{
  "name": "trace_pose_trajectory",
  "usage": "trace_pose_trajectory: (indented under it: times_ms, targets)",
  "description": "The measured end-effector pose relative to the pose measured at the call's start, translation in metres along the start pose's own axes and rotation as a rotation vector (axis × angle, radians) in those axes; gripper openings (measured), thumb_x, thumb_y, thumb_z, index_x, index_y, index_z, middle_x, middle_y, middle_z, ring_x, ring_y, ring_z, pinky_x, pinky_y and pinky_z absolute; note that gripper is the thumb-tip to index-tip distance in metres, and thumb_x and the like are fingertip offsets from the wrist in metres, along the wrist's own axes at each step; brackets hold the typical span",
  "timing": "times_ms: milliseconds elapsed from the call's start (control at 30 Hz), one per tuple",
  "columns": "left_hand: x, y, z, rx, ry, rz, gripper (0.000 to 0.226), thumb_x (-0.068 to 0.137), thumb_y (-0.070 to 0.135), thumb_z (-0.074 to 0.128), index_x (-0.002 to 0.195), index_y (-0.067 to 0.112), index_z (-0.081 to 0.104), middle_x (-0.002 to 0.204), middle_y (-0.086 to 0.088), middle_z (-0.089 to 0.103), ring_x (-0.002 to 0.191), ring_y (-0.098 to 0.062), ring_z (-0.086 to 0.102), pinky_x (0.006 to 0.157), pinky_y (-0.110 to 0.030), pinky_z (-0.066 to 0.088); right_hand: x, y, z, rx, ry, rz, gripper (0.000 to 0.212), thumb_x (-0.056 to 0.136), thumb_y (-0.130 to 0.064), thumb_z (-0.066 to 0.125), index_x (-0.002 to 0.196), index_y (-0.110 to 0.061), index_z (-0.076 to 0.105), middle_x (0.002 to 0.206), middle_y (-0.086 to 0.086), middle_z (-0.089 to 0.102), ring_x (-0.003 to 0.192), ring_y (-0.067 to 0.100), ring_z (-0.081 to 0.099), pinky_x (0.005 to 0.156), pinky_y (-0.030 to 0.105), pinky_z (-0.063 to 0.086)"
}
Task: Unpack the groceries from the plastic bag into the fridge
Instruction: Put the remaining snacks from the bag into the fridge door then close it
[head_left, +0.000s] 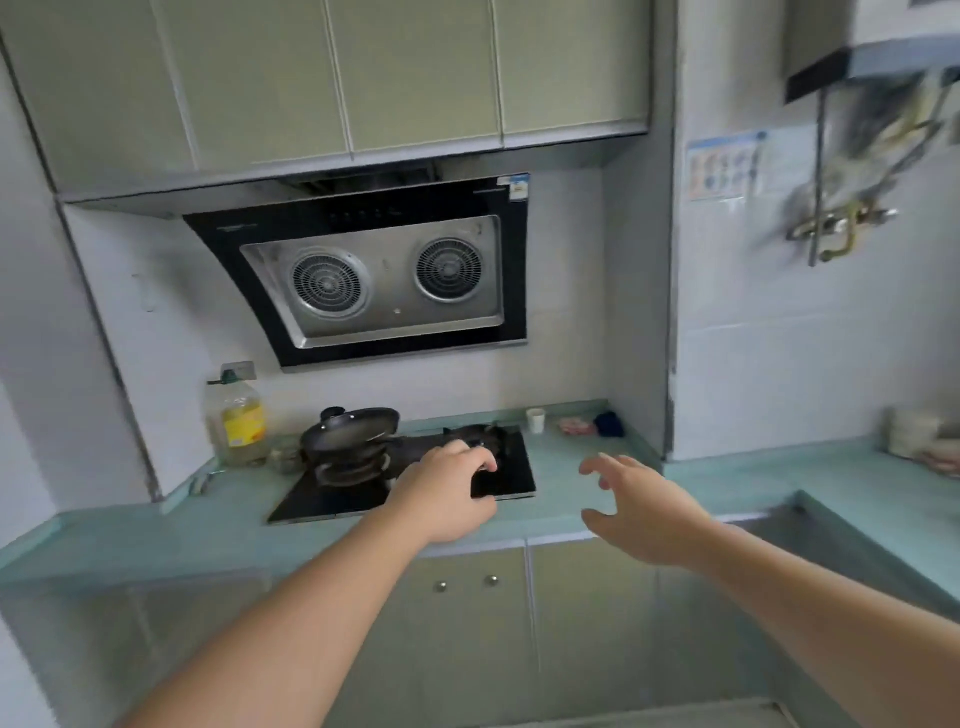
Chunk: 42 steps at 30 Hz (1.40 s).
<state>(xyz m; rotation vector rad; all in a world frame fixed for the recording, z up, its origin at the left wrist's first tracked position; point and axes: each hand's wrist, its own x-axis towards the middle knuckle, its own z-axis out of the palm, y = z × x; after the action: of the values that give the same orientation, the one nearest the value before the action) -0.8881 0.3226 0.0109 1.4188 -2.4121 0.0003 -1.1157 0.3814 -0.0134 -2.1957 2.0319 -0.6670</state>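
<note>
Neither the plastic bag nor the fridge appears anywhere in the head view, so their place cannot be told. Both bare forearms reach forward over a smooth, pale turquoise countertop that bends around a corner to the right. The left hand is held over the front right part of a flat, glossy black glass hob, its fingers curled loosely downward with nothing in them; whether the tips touch the glass cannot be told. The right hand hovers just beside it above the counter's front edge, fingers spread and slightly bent, thumb apart, empty. On the hob's left burner sits a round, dark frying pan with a tilted lid and a black knob. Left of it, against the wall, stands a clear plastic oil jug with a yellow label and a green cap. Behind the hob on the counter are a small white cup, a pinkish crumpled thing and a dark blue cloth. Above hangs a slanted black range hood with a brushed steel panel and two round grilles, under flat, pale green cabinet doors. The walls are glossy white tile. Below the counter, matching cabinet doors carry two small round metal knobs.
</note>
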Motion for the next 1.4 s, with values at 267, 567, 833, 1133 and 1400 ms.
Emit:
trace_pose_trajectory:
  times_ms: [267,567,833,1133,1400]
  targets:
    - [0.101,0.254,0.126,-0.166,-0.183,0.27,0.039,0.084,0.043,0.057,0.122,0.036,0.052,0.123,0.01,0.049,0.112,-0.016,0.053,0.091,-0.033,0.046,-0.124,0.251,-0.094,-0.11,0.104,0.47,0.047,0.082,-0.042,0.056,0.127,-0.031,0.046,0.122,-0.001,0.056,0.11,0.023,0.057,0.089,0.034,0.047]
    - [0.19,0.445,0.212,-0.238,-0.338,0.598,0.038,0.084,0.043,0.055,0.121,0.037,0.052,0.124,0.011,0.05,0.112,-0.015,0.052,0.092,-0.034,0.046,-0.209,0.397,-0.143,-0.169,0.2,0.796,0.048,0.087,-0.044,0.056,0.131,-0.028,0.044,0.126,-0.005,0.053,0.11,0.018,0.055,0.088,0.031,0.047]
    - [0.33,0.51,0.282,-0.329,-0.403,0.74,0.037,0.087,0.041,0.055,0.123,0.036,0.051,0.124,0.01,0.05,0.109,-0.013,0.052,0.087,-0.033,0.045,-0.171,0.509,-0.185,-0.28,0.275,1.013,0.042,0.083,-0.039,0.06,0.122,-0.026,0.053,0.103,-0.007,0.056,0.094,0.015,0.056,0.084,0.029,0.047]
    - [0.44,0.584,0.359,-0.415,-0.525,0.879,0.036,0.087,0.033,0.058,0.122,0.025,0.057,0.119,0.001,0.054,0.097,-0.014,0.053,0.084,-0.027,0.045,-0.098,0.615,-0.17,-0.307,0.217,1.124,0.041,0.084,-0.041,0.059,0.122,-0.029,0.052,0.111,-0.005,0.058,0.104,0.017,0.058,0.086,0.031,0.047]
    - [0.498,0.651,0.419,-0.299,-0.638,0.888,0.034,0.087,0.035,0.055,0.121,0.03,0.055,0.117,0.005,0.054,0.102,-0.016,0.055,0.089,-0.033,0.05,-0.08,0.726,-0.148,-0.16,0.235,1.216,0.039,0.084,-0.041,0.057,0.121,-0.026,0.054,0.112,-0.003,0.06,0.103,0.018,0.058,0.085,0.033,0.049]
